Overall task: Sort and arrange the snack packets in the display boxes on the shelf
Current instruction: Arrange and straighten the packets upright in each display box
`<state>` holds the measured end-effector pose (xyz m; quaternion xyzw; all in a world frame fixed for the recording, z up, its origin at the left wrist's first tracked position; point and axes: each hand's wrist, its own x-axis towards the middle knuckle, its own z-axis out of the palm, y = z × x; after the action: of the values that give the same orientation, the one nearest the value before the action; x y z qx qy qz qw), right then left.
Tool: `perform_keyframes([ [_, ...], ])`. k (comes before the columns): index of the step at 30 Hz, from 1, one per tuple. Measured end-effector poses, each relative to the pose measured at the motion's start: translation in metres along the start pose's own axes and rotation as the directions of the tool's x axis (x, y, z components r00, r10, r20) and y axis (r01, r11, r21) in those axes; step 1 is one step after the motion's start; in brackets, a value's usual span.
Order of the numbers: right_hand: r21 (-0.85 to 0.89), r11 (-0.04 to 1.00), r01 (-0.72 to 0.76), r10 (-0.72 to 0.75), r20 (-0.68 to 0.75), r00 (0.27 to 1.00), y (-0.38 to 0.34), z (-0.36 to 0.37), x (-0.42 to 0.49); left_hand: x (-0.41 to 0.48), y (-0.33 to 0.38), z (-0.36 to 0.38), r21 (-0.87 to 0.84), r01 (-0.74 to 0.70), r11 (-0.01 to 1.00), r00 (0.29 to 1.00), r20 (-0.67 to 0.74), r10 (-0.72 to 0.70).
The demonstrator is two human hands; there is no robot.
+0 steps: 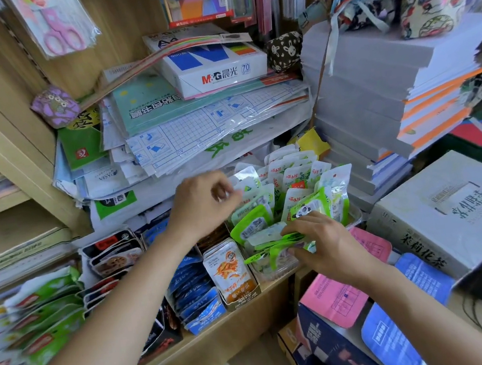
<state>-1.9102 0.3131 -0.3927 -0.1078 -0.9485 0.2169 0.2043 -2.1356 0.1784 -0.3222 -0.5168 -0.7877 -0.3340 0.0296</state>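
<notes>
Several green and white snack packets stand in a clear display box at the right end of the wooden shelf. My left hand reaches over the back of that box, and its curled fingers pinch the top of a packet. My right hand grips a small bunch of green packets lying flat at the box's front. To the left sit a box of orange packets, a row of blue packets and black packets.
Green and red bags fill the shelf's left end. Piled stationery and an M&G paper ream crowd close behind the boxes. A tall stack of grey notebooks and a white carton stand at the right. Pink and blue cartons sit below.
</notes>
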Motion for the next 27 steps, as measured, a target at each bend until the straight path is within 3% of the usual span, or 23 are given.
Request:
perform_keyframes([
  [3, 0.013, 1.0, 0.007, -0.007, -0.016, 1.0, 0.001, 0.0, -0.001, -0.033, 0.003, 0.015, 0.143, 0.003, 0.99, 0.988, 0.151, -0.025],
  [5, 0.025, 1.0, 0.011, -0.01, -0.017, 1.0, 0.001, -0.001, -0.003, -0.041, -0.003, 0.027, 0.204, 0.018, 0.979, 0.984, 0.168, -0.053],
  [8, 0.061, 0.998, 0.005, -0.005, -0.013, 1.0, 0.0, -0.004, -0.005, -0.034, 0.001, 0.039, 0.079, 0.072, 0.994, 0.989, 0.123, -0.082],
  [11, 0.101, 0.995, -0.014, 0.018, -0.041, 0.999, 0.0, -0.005, -0.008, -0.019, -0.006, 0.048, -0.141, 0.2, 0.97, 0.964, 0.207, -0.169],
  [14, 0.131, 0.991, -0.026, 0.039, -0.093, 0.995, -0.001, -0.007, -0.01, -0.018, -0.013, 0.044, -0.244, 0.27, 0.931, 0.944, 0.26, -0.205],
  [18, 0.12, 0.993, 0.015, 0.001, -0.13, 0.992, -0.002, -0.01, -0.017, -0.052, -0.007, 0.019, -0.357, 0.188, 0.915, 0.982, 0.063, -0.178],
  [20, 0.127, 0.991, 0.035, -0.022, -0.11, 0.994, -0.002, -0.01, -0.022, -0.069, -0.002, 0.015, -0.385, 0.135, 0.913, 0.99, 0.094, -0.107],
  [22, 0.134, 0.99, 0.032, -0.023, -0.074, 0.997, -0.001, -0.009, -0.026, -0.071, 0.001, 0.023, -0.298, 0.1, 0.949, 0.99, 0.125, -0.066],
  [27, 0.146, 0.989, 0.014, -0.01, -0.027, 1.0, 0.002, -0.007, -0.032, -0.047, 0.002, 0.042, -0.171, 0.208, 0.963, 0.963, -0.134, -0.232],
])
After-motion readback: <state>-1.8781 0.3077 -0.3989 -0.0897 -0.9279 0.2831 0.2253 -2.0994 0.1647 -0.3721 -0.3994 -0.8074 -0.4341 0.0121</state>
